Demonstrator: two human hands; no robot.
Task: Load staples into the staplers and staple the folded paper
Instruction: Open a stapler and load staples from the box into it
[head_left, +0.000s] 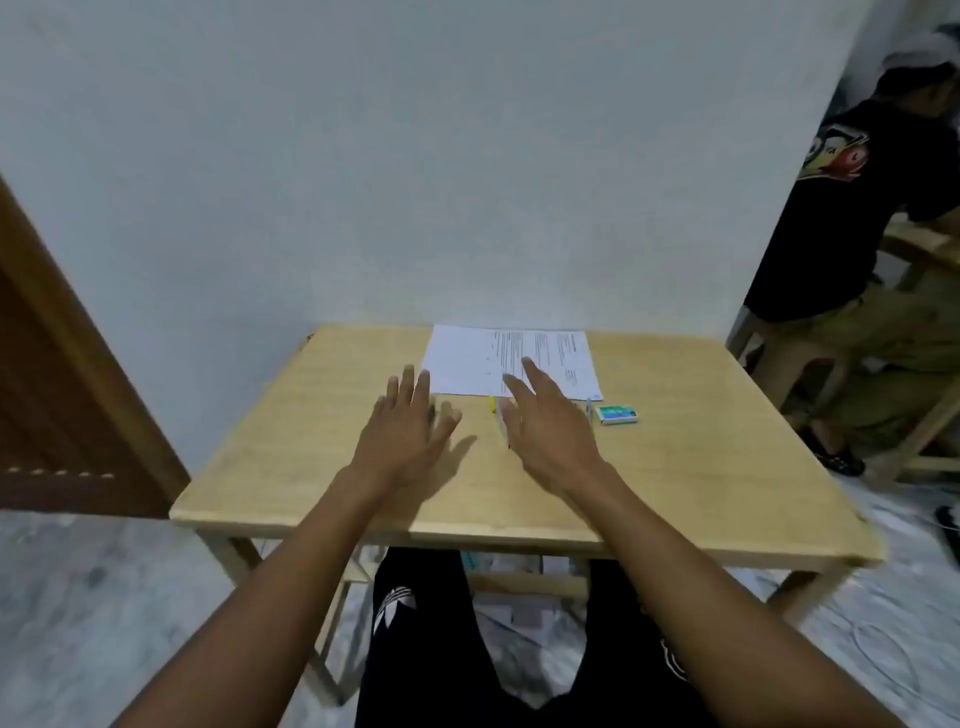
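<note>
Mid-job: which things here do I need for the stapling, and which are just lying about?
Needed: paper, green box (likely staples), small yellow object (maybe a stapler, too blurred), left hand and right hand open above the table.
Lying about: door, stool, another person at right.

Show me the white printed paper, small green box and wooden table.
white printed paper (462, 358), head view, blank left part
small green box (616, 414), head view, top face
wooden table (701, 457), head view, bare top
</note>
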